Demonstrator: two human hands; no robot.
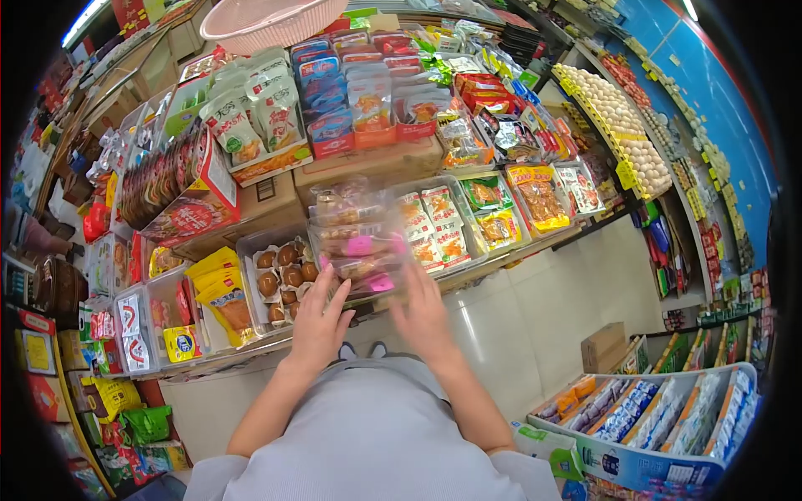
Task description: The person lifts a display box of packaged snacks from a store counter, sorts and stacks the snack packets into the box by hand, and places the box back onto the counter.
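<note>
Clear plastic packs of brownish food with pink labels (pixel 359 245) lie stacked in the middle of the front row, slightly blurred. My left hand (pixel 320 317) is at their near left corner, fingers spread, fingertips by the lowest pack. On the near right side, my right hand (pixel 422 313) has its fingers stretched out and is smeared by motion; I cannot tell whether it touches the packs. Left of them sits a clear tray of brown eggs (pixel 284 271) in wrappers. White-and-red snack packets (pixel 434 219) fill the tray on the right.
Behind are boxes of bagged snacks (pixel 368 100) and a pink plastic basket (pixel 267 23). Yellow snack bags (pixel 219 292) stand in a bin at left. Egg trays (pixel 614 121) line the right. A blue-edged box of packets (pixel 652 417) stands low right; tiled floor (pixel 535 309) lies between.
</note>
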